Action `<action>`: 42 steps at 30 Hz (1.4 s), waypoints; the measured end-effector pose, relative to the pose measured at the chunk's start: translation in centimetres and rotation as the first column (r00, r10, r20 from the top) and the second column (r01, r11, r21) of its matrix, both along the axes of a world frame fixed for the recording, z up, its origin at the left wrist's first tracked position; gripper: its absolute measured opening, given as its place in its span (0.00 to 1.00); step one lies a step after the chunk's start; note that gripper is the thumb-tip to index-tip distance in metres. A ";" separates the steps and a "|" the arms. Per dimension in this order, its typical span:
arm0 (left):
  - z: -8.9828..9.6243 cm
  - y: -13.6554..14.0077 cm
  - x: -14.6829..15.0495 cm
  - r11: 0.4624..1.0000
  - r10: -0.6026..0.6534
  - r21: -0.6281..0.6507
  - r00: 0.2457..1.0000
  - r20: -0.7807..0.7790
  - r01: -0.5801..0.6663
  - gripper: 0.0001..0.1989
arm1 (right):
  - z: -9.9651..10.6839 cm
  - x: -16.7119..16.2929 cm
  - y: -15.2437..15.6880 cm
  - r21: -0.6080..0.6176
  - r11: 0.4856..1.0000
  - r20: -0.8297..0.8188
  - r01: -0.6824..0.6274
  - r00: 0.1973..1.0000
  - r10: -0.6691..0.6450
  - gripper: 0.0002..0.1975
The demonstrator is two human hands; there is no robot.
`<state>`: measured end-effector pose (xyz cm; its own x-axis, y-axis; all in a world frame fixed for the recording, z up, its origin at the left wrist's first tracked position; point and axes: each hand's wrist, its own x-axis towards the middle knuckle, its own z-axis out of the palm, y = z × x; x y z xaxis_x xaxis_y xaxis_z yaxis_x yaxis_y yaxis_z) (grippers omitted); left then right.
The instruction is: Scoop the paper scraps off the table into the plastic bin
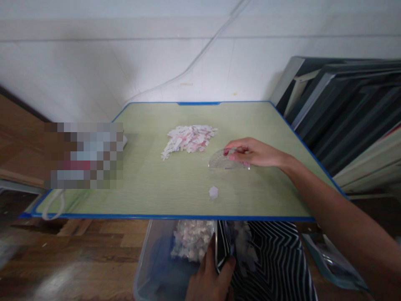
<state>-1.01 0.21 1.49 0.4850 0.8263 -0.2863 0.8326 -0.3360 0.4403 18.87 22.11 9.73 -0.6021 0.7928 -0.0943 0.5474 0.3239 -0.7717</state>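
Note:
My right hand (247, 151) pinches a clear semicircular protractor (217, 159) by its right end, above the table. Left of it lies a heap of white and pinkish paper scraps (191, 138). Nearer the front edge is one small white angular piece (213, 192), apart from the heap. Below the table edge, my left hand (210, 274) closes around the right rim of a translucent plastic bin (140, 259), thumb on one side and fingers on the other. Inside that bin are many small whitish pieces (192, 240), seemingly bagged in clear plastic.
The pale green table (140, 188) has a blue border and stands against a white wall with a cable (200, 54). A pixelated area (90, 154) covers something at the left. Dark flat panels (354, 96) lean at right. Black-and-white striped fabric (275, 255) shows below.

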 end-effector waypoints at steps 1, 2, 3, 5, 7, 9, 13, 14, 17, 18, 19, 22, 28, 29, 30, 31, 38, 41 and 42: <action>0.1 0.0 0.0 1.000 0.002 -0.004 1.000 0.000 -0.002 0.30 | 0.2 0.2 0.0 -0.015 1.000 0.023 -0.018 1.000 0.018 0.13; 0.2 0.1 0.0 1.000 0.003 -0.009 1.000 -0.003 -0.003 0.30 | 0.5 0.4 -0.1 -0.033 0.998 0.042 -0.044 0.998 0.045 0.13; 0.3 0.1 0.0 1.000 0.003 -0.017 1.000 -0.003 -0.003 0.30 | 0.8 0.6 -0.2 -0.051 0.996 0.056 -0.076 0.995 0.079 0.12; 0.3 0.1 0.0 0.999 0.004 -0.039 1.000 0.000 -0.004 0.30 | 1.4 0.9 -0.4 -0.082 0.986 0.071 -0.145 0.986 0.151 0.12; 0.1 0.1 0.0 0.999 0.003 -0.051 1.000 0.005 -0.002 0.30 | 1.9 1.0 -0.6 -0.100 0.975 0.077 -0.198 0.976 0.206 0.12; -0.2 0.1 -0.1 0.999 -0.007 -0.046 1.000 0.006 0.007 0.31 | 2.1 0.8 -0.8 -0.084 0.975 0.072 -0.208 0.974 0.214 0.12; -1.0 -0.1 -0.4 0.997 -0.024 -0.067 1.000 0.017 0.025 0.32 | 1.8 0.1 -1.0 -0.020 0.983 0.037 -0.180 0.983 0.181 0.11; -1.2 -0.2 -0.5 0.996 -0.031 -0.082 0.999 0.024 0.033 0.32 | 1.8 -0.1 -1.0 -0.019 0.983 0.036 -0.182 0.983 0.183 0.11; -2.0 -0.3 -0.7 0.993 -0.046 -0.111 0.998 0.041 0.050 0.32 | 1.6 -0.4 -1.2 -0.031 0.978 0.047 -0.204 0.978 0.206 0.11; -2.1 -0.3 -0.7 0.992 -0.048 -0.117 0.998 0.044 0.053 0.32 | 1.6 -0.5 -1.2 -0.027 0.978 0.049 -0.208 0.977 0.210 0.10; -2.3 -0.3 -0.7 0.991 -0.051 -0.123 0.997 0.049 0.057 0.32 | 1.5 -0.5 -1.2 -0.015 0.978 0.049 -0.207 0.977 0.208 0.10; -2.1 -0.3 -0.7 0.990 -0.050 -0.129 0.998 0.047 0.056 0.32 | 1.3 -0.6 -1.2 0.101 0.986 0.065 -0.132 0.990 0.126 0.10; -1.4 -0.3 -0.6 0.998 -0.025 -0.054 0.998 0.062 0.029 0.31 | 1.4 -0.1 -0.9 0.313 0.950 0.076 -0.013 0.997 -0.011 0.08; -1.5 -0.4 -0.7 0.998 -0.029 -0.056 0.997 0.066 0.033 0.31 | 1.6 0.0 -1.0 0.319 0.948 0.088 -0.020 0.996 -0.008 0.08; -1.8 -0.4 -0.8 0.997 -0.037 -0.061 0.997 0.071 0.041 0.31 | 1.7 0.0 -1.0 0.344 0.939 0.100 -0.014 0.995 -0.022 0.08; -2.1 -0.4 -0.9 0.997 -0.045 -0.066 0.996 0.078 0.051 0.31 | 1.9 0.0 -1.0 0.380 0.925 0.110 0.000 0.993 -0.046 0.08; -3.2 -0.7 -1.3 0.996 -0.073 -0.049 0.992 0.104 0.078 0.31 | 1.9 -0.5 -1.6 0.318 0.947 0.033 -0.039 0.999 0.030 0.09; -2.8 -0.5 -1.1 0.996 -0.062 -0.062 0.994 0.094 0.068 0.32 | 1.6 -0.5 -1.5 0.285 0.955 0.053 -0.080 0.996 0.068 0.08; -2.7 -0.4 -1.1 0.996 -0.058 -0.063 0.994 0.093 0.064 0.32 | 1.6 -0.5 -1.5 0.286 0.955 0.063 -0.074 0.996 0.059 0.08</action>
<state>-2.09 -0.21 -1.17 0.5601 0.7754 -0.2917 0.7671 -0.3525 0.5361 18.38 20.63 11.33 -0.6547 0.7494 0.0990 0.5547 0.5653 -0.6105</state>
